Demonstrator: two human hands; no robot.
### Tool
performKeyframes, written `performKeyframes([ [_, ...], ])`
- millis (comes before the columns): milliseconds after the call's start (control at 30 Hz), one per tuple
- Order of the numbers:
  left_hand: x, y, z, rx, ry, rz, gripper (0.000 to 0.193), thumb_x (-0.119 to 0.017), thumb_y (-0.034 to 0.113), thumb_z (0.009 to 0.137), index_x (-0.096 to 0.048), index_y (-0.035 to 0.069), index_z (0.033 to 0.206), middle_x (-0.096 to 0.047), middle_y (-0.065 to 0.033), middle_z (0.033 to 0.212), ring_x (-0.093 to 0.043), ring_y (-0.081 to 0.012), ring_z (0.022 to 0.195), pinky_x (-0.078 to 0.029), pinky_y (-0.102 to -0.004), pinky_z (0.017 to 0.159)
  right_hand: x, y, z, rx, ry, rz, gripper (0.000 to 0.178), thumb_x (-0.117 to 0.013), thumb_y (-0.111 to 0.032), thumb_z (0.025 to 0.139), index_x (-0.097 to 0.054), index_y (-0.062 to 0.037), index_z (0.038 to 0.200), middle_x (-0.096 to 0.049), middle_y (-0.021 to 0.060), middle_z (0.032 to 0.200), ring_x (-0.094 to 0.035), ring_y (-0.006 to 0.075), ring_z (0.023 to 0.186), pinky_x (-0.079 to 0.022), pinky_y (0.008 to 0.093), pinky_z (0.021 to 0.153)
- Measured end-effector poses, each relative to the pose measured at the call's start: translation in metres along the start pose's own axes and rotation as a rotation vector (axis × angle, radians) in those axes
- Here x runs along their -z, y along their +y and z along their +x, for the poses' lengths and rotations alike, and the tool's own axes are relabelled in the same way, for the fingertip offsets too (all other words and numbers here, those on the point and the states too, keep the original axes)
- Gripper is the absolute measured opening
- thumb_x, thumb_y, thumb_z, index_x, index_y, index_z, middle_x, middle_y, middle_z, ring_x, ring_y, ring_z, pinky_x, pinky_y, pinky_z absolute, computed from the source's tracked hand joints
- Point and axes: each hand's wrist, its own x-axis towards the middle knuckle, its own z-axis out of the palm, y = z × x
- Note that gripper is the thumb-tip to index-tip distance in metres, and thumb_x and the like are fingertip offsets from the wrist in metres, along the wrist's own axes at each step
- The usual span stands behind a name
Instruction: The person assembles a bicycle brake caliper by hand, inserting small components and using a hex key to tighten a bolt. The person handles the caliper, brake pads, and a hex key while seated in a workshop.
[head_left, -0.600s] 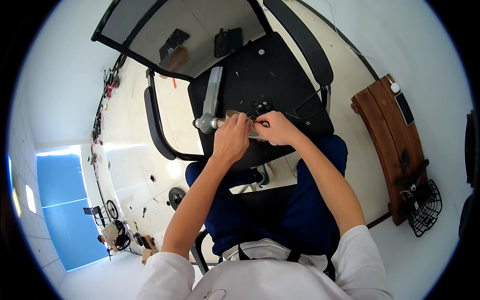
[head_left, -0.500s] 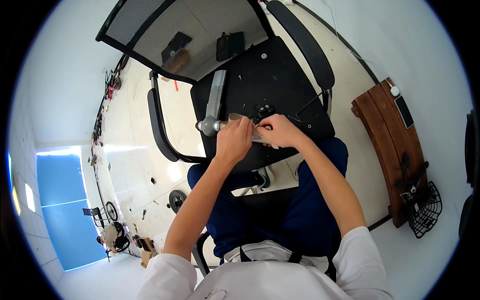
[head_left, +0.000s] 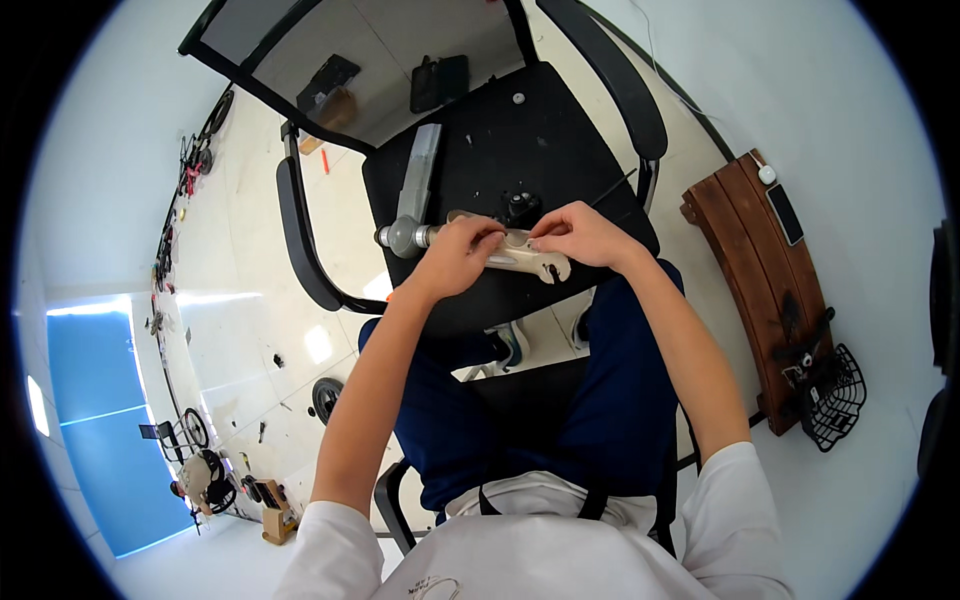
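In front of me lies a cream-coloured elongated part (head_left: 541, 263) with a rounded, notched end, above the front of a black chair seat (head_left: 505, 300). My left hand (head_left: 458, 257) is closed over its left stretch, thumb and fingers together. At the part's upper edge, the fingertips of my right hand (head_left: 583, 236) are pinched together; whatever they hold is too small to make out. Left of my left hand rests a grey metal part (head_left: 419, 170) with a round joint and a short crosswise tube. A small black component (head_left: 520, 207) sits just beyond my hands.
The seat also carries a small white round piece (head_left: 518, 98) and tiny screw-like bits. Armrests (head_left: 307, 235) flank it, and a mesh backrest rises behind. To the right, a brown wooden bench (head_left: 755, 270) bears a phone (head_left: 785, 214) and a black basket (head_left: 835, 398).
My right hand has lifted and shifted right, uncovering the notched end of the cream part. The whole view has shifted slightly. My left hand stays on the part.
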Motion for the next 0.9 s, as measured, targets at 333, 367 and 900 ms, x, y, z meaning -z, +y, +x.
performKeyframes([
  [333,-0.017,-0.011,-0.023,-0.006,0.24,-0.108,0.027,-0.069,0.014,0.089,-0.066,-0.001,0.11,-0.069,-0.0154,0.097,-0.065,-0.03,0.091,-0.05,-0.0383,0.084,0.008,-0.013,0.007,-0.047,0.002,0.037,0.029,-0.072,-0.015,0.087,-0.068,0.0038,0.109,-0.071,0.0098,0.093,-0.068,0.0118,0.08,-0.054,0.0275,0.075],
  [367,-0.021,-0.013,-0.027,-0.008,0.288,-0.115,0.027,-0.07,0.013,0.088,-0.065,-0.001,0.111,-0.069,-0.0151,0.097,-0.065,-0.03,0.091,-0.049,-0.0385,0.084,0.005,-0.013,0.013,0.081,0.155,-0.11,0.031,-0.073,-0.013,0.085,-0.067,0.0022,0.111,-0.07,0.0109,0.098,-0.067,0.0148,0.084,-0.055,0.0293,0.074],
  [900,-0.042,-0.012,-0.043,-0.083,0.365,0.107,0.042,-0.066,0.018,0.092,-0.054,0.006,0.13,-0.057,-0.0147,0.129,-0.051,-0.0326,0.121,-0.038,-0.0413,0.102,0.002,-0.017,0.048,0.239,0.331,-0.562,0.046,-0.078,-0.01,0.068,-0.057,-0.0085,0.108,-0.064,0.0129,0.1,-0.064,0.0336,0.092,-0.052,0.041,0.084],
])
